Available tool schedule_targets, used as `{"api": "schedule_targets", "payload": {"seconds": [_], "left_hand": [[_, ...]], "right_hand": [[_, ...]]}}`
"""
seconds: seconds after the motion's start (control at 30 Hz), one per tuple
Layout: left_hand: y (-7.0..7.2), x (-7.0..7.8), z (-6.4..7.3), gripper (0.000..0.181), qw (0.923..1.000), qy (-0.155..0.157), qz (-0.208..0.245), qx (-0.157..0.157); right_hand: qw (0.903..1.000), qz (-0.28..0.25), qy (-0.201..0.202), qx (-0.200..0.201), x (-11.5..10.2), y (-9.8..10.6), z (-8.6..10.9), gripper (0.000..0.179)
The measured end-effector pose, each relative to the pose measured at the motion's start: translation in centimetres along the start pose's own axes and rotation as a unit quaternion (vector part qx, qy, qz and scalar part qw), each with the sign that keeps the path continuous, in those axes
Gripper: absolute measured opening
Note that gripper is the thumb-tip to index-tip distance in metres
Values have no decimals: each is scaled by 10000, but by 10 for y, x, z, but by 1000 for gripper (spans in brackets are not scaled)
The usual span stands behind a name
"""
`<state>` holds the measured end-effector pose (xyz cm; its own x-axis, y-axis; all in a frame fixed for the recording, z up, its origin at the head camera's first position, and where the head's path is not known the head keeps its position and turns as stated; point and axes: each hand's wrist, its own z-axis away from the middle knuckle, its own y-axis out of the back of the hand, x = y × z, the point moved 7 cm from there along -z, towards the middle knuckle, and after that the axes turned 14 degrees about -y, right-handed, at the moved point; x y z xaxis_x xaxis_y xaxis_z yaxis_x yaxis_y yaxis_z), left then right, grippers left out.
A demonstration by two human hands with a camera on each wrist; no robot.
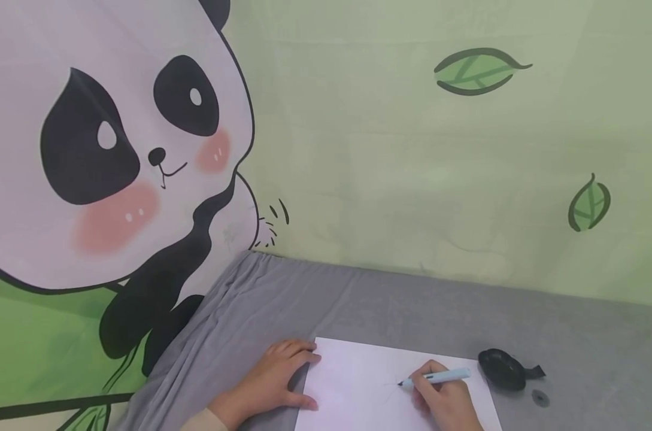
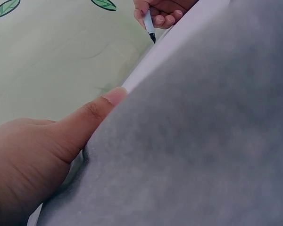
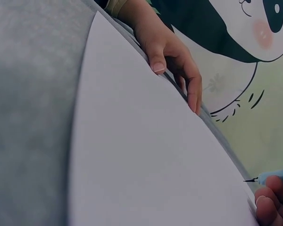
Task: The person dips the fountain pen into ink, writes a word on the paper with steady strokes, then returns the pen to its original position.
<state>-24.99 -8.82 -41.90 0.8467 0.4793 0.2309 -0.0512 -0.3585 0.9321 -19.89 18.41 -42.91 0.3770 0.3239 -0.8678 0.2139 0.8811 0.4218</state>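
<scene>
A sheet of white paper (image 1: 352,383) lies on the grey cloth, with a few faint thin lines near the pen's tip. My right hand (image 1: 446,398) grips a light blue fountain pen (image 1: 448,376) between thumb and fingers, its dark nib at the paper's surface. In the right wrist view the pen (image 3: 276,176) shows its pointed nib at the lower right. My left hand (image 1: 269,380) rests at the sheet's left edge, thumb and fingers spread, fingertips on the margin. Its thumb appears large in the left wrist view, along the paper's edge (image 2: 146,73).
Right of the paper is a glossy black rounded object (image 1: 502,369) with a short tail-like end. Beside it lies a small dark disc (image 1: 540,398). Grey cloth (image 1: 412,305) covers the table up to a backdrop (image 1: 358,149) printed with a panda and leaves.
</scene>
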Motion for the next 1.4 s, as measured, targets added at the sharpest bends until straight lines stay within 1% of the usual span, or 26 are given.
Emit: {"api": "schedule_targets", "payload": {"seconds": [0.2,0.37,0.5,0.77,0.9,1.03,1.23,1.4], "left_hand": [[0,1,1,71,10000,-5,-16,-39],[-1,1,2,70,10000,-22,-35,-58],[0,1,3,70,10000,-32,-67,-38],[1,1,6,70,9998,-135,-133,85],[-2,-1,5,75,9999,-130,-24,-58],[-6,-3,3,78,9997,-51,141,-200],[-4,-2,1,78,9998,-36,162,-119],[-4,-3,2,79,9996,16,215,-200]], "right_hand": [[10000,-79,37,-39,1,-2,1,13],[9999,-25,62,-85,2,-3,2,12],[9999,35,84,-129,2,-5,3,13],[9997,-16,165,-206,2,-6,0,14],[9993,32,246,-272,-1,-5,-1,13],[9990,145,300,-283,-2,-4,-2,13],[9993,113,271,-244,0,-3,-6,13],[9991,22,295,-311,-1,-4,-3,12]]}}
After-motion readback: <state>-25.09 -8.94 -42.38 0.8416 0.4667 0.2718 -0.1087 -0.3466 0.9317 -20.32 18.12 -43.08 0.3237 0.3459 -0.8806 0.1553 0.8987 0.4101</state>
